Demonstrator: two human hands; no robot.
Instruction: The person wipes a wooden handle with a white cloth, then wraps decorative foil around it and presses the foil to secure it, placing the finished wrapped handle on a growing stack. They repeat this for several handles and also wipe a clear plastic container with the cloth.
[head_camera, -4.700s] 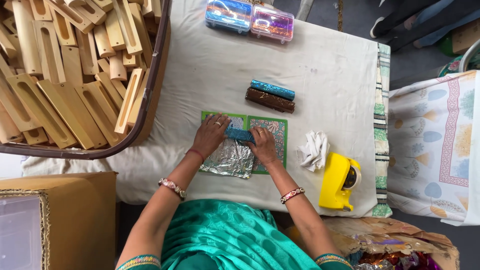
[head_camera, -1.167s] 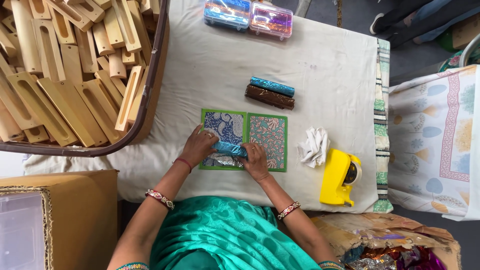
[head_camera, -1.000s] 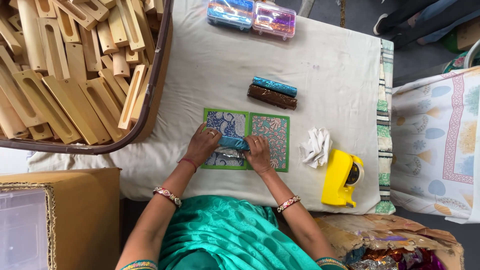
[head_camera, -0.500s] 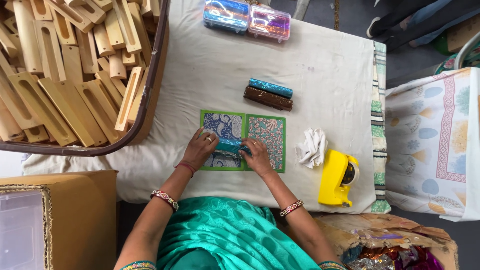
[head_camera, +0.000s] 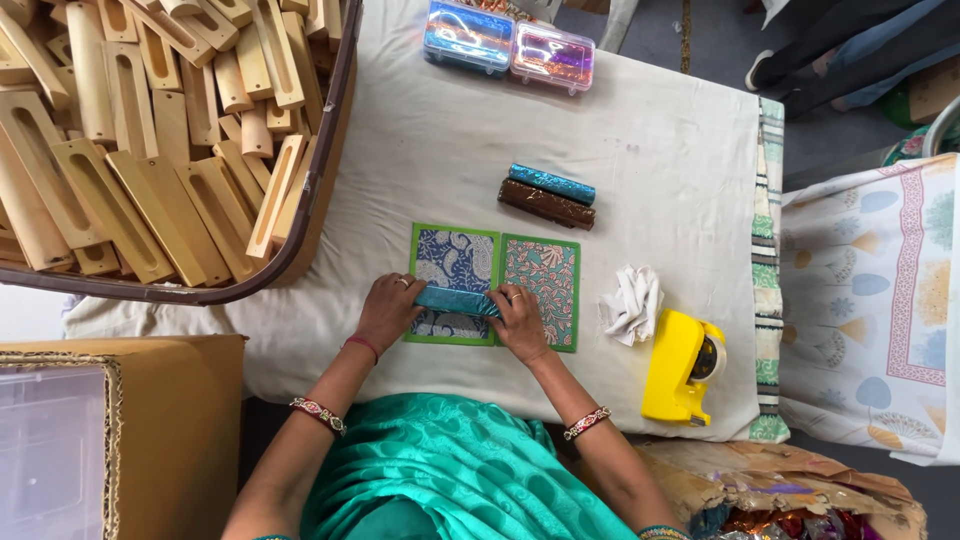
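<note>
A long narrow piece wrapped in teal foil (head_camera: 455, 300) lies across two green-edged patterned mats (head_camera: 455, 258), a blue one on the left and a pink one (head_camera: 545, 275) on the right. My left hand (head_camera: 388, 312) grips its left end and my right hand (head_camera: 520, 318) grips its right end, both pressing it onto the mats. Further back on the white cloth (head_camera: 420, 150) lie two finished pieces side by side, a teal wrapped stick (head_camera: 552, 184) and a brown wrapped stick (head_camera: 546, 204).
A big round tray (head_camera: 320, 190) heaped with slotted wooden blocks (head_camera: 130, 150) fills the left. A crumpled white cloth (head_camera: 630, 303) and a yellow tape dispenser (head_camera: 680, 366) sit to the right. Two clear boxes (head_camera: 508, 45) stand at the far edge. A cardboard box (head_camera: 150, 430) is near left.
The loose silver foil sheet seen earlier under my hands is gone from view; the piece is now wrapped tight in teal foil. My hands stay at its ends, barely shifting.
</note>
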